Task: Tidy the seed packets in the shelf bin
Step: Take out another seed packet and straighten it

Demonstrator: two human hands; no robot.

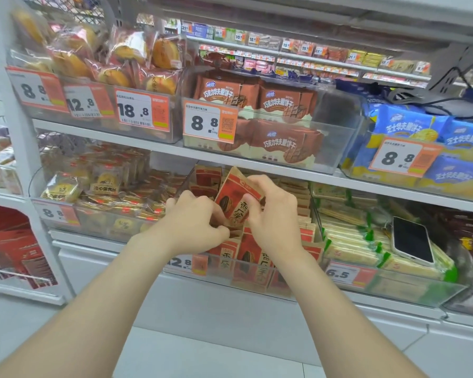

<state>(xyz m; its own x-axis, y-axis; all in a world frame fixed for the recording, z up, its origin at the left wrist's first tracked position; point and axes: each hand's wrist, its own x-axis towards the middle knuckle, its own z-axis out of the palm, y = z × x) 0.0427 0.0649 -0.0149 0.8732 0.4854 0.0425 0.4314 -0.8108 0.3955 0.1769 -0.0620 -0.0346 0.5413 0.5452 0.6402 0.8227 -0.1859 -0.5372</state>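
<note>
One seed packet (pixel 236 197), a kraft-brown paper pouch with a red panel, a dark striped sunflower-seed drawing and large black characters, is held tilted just above the clear shelf bin (pixel 298 286). Right hand (pixel 273 214): the fingers curl over the packet's upper right edge and the thumb lies across its printed face, so this hand grips the packet. Left hand (pixel 195 219): the fingers curl tightly at the packet's lower left corner. This hand appears to pinch the same packet, though the brown paper bunched there could belong to the stock beneath. Inside the bin, two further packets (pixel 250 257) of the same design stand upright against the front wall, below and between the two hands. Behind them, toward the bin's back and right side, rows of packets (pixel 303 214) stand edge-on, too tightly stacked to count. One price tag (pixel 186 264) reading 12.8 hangs on the bin's front at its left end, partly covered by the left arm. In the compartment just right of the shelf bin, one phone (pixel 411 240) lies screen-up on pale packs (pixel 347 241) with green ends. On the shelf directly above the shelf bin, four brown wafer packs (pixel 257 115) show, two over two.
</note>
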